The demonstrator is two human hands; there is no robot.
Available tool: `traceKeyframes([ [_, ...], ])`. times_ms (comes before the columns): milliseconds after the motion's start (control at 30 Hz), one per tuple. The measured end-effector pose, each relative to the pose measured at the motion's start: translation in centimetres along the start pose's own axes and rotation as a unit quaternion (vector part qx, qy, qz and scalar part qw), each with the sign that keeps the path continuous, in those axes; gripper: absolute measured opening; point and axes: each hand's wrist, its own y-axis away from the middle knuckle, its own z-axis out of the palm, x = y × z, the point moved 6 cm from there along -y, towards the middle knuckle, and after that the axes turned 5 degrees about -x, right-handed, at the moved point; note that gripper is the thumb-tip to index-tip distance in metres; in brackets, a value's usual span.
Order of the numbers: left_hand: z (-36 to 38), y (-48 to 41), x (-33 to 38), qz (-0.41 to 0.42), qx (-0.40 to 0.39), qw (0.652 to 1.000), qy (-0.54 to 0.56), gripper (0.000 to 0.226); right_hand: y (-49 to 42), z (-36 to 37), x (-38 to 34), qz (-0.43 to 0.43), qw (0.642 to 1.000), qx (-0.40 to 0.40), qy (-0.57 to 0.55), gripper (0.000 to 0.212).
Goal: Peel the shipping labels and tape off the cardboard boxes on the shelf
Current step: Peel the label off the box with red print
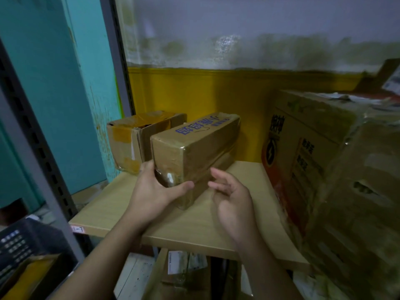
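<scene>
Our left hand (pixel 155 187) clamps the near end of the long taped box (pixel 205 146), thumb across its front; our right hand (pixel 231 198) hovers just beside, fingers loose and apart. The box lies on the shelf board (pixel 194 226) between an open box (pixel 129 137) and a large carton (pixel 324 169).

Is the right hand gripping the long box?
No, the right hand is loose and open beside the box; only the left hand grips its near end.
</scene>
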Motion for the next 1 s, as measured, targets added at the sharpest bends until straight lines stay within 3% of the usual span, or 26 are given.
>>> traceKeyframes([
  [133, -2.0, 0.6, -0.8, -0.014, 0.009, 0.999, 0.029, 0.085, -0.3, -0.7, 0.0, 0.019, 0.998, 0.049, 0.025, 0.058],
  [300, -3.3, 0.7, -2.3, -0.019, 0.016, 0.998, 0.056, 0.105, -1.0, -0.8, 0.1, 0.035, 0.996, 0.029, 0.08, 0.059],
  [533, -3.0, 0.7, -4.0, -0.042, -0.014, 0.938, 0.344, 0.12, -0.7, -1.2, 0.0, 0.037, 0.991, 0.048, 0.117, 0.069],
  [700, -3.7, 1.1, -3.7, -0.024, -0.015, 0.903, 0.428, 0.084, -0.3, -2.5, -0.8, 0.015, 0.989, 0.112, 0.1, 0.088],
  [800, -4.9, 1.7, -3.6, 0.002, -0.019, 0.907, 0.421, 0.076, -0.4, -2.6, -1.2, 0.01, 0.991, 0.12, 0.054, 0.097],
  [900, -6.1, 1.9, -2.7, 0.027, -0.07, 0.923, 0.378, 0.081, -0.7, -2.5, -1.4, 0.029, 0.993, 0.117, -0.008, 0.094],
  [1000, -7.6, 1.8, -1.5, 0.053, -0.116, 0.958, 0.256, 0.087, -0.8, -3.0, -1.6, 0.063, 0.984, 0.126, -0.104, 0.087],
])
